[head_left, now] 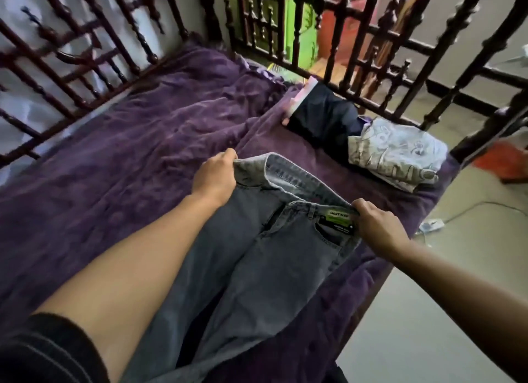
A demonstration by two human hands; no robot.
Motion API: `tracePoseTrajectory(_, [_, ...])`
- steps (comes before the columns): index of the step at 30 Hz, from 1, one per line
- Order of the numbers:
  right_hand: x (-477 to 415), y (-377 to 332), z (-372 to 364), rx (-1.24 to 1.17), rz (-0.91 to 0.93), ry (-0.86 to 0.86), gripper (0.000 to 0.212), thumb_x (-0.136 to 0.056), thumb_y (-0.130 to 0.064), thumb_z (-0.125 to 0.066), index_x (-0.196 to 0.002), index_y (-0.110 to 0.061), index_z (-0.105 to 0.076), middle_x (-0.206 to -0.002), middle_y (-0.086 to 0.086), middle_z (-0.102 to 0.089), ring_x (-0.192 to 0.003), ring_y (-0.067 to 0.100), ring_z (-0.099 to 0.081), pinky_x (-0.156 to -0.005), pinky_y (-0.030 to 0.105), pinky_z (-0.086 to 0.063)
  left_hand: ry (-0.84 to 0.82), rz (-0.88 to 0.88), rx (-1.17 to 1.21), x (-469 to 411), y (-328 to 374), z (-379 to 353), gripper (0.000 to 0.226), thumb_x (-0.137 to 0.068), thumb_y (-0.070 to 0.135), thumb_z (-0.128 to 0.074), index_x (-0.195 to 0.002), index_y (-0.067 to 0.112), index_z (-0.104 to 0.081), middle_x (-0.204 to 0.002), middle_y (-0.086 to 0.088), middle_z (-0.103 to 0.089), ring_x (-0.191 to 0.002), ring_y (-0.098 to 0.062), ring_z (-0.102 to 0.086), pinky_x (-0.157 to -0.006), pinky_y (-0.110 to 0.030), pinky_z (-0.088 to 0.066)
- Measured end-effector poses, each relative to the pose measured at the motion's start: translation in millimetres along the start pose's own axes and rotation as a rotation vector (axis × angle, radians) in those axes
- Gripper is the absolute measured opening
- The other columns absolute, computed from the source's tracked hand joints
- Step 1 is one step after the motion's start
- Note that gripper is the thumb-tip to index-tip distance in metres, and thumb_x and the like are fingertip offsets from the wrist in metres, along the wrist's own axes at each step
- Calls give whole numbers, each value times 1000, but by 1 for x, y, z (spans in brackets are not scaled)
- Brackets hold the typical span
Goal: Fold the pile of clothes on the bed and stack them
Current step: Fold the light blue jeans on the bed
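A pair of grey denim jeans [257, 268] fills the lower centre of the frame. It is held up by the waistband, and the legs trail down towards the bottom edge over a purple textured bedspread [128, 143]. The waistband gapes open between the two hands, showing the lighter inner side of the denim. The left hand [215, 174], just above the centre of the frame, has its fingers curled over one side of the waistband and pinches it. The right hand [377, 225], to the right of centre and lower, grips the other side with fingers and thumb closed on the cloth. Beside the right hand, a green and black paper tag [338, 220] sits on the waistband above a back pocket.

Right of centre and higher up, a folded pale grey printed garment [397, 160] lies on the bedspread near the bed's edge. A dark navy garment [323, 120] touches its upper left side. A pale pink strip shows at the navy garment's far end, but what it is cannot be told.

A dark turned-wood bed rail [285, 31] runs across the top of the frame and down the upper left. A black sleeve [43, 351] covers the left arm in the lower left corner. At the right edge is a pale floor [428, 311] with a white cable [471, 208] lying on it.
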State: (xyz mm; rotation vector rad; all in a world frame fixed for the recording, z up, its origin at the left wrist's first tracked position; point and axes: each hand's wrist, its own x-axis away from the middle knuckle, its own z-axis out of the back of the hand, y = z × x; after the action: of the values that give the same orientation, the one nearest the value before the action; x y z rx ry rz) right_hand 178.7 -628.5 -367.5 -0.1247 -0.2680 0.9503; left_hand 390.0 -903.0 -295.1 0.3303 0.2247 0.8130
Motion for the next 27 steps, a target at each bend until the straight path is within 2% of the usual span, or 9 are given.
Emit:
tracePoseTrajectory(7, [-78,79,-73,128,-65,-209,10,-96,-20,-44,-103,-22,-38,-108,7,-60,-82,39,-63,-67,42,-48,-140,72,47,-90,23,-150,21,-90,1,-44,-107,5,-55,-109,-18,-60,-102,-38,-54,-83,-43,-43])
tracePoseTrajectory(10, [-94,80,-96,173,-130,-283,17,-93,-17,-45,-109,-22,-41,-110,6,-58,-94,35,-60,-66,38,-45,-247,128,80,-90,9,-179,33,-89,0,-46,-120,9,-52,-119,-17,-52,-110,-36,-48,-92,-41,-40])
tracePoseTrajectory(12, [-102,68,-101,207,-118,-256,27,-91,-17,-47,-118,-20,-45,-112,6,-54,-104,31,-52,-64,37,-43,-278,187,82,-72,-12,-178,38,-87,-1,-49,-123,12,-51,-120,-15,-49,-112,-34,-46,-92,-41,-39])
tracePoseTrajectory(15, [-111,24,-102,242,29,-223,35,-87,-20,-53,-122,-16,-51,-117,8,-53,-110,32,-47,-70,40,-47,-278,317,83,-17,-54,-159,30,-89,7,-53,-119,12,-54,-117,-13,-51,-110,-32,-48,-90,-41,-42])
tracePoseTrajectory(17, [-112,-22,-105,202,162,-264,34,-88,-24,-54,-122,-18,-54,-119,7,-54,-113,31,-47,-73,38,-46,-287,439,67,35,-84,-142,26,-90,12,-55,-115,12,-58,-113,-11,-54,-107,-31,-51,-87,-38,-42])
tracePoseTrajectory(21, [-92,-122,-133,150,461,-396,25,-89,-17,-50,-113,-16,-59,-111,7,-58,-110,30,-52,-66,37,-41,-353,661,11,156,-143,-116,21,-89,16,-58,-108,12,-62,-109,-11,-58,-104,-32,-56,-84,-39,-43])
tracePoseTrajectory(24, [-60,-185,-164,213,696,-460,29,-90,-17,-46,-118,-18,-55,-114,3,-56,-110,26,-51,-72,36,-45,-468,760,-46,251,-180,-108,27,-90,22,-57,-116,15,-59,-115,-5,-57,-110,-28,-54,-88,-37,-43])
tracePoseTrajectory(27, [-21,-235,-197,214,839,-504,34,-87,-15,-49,-121,-19,-54,-118,1,-53,-115,25,-48,-75,31,-42,-698,788,-103,337,-205,-107,47,-89,38,-57,-133,23,-48,-136,1,-47,-130,-21,-38,-104,-35,-36])
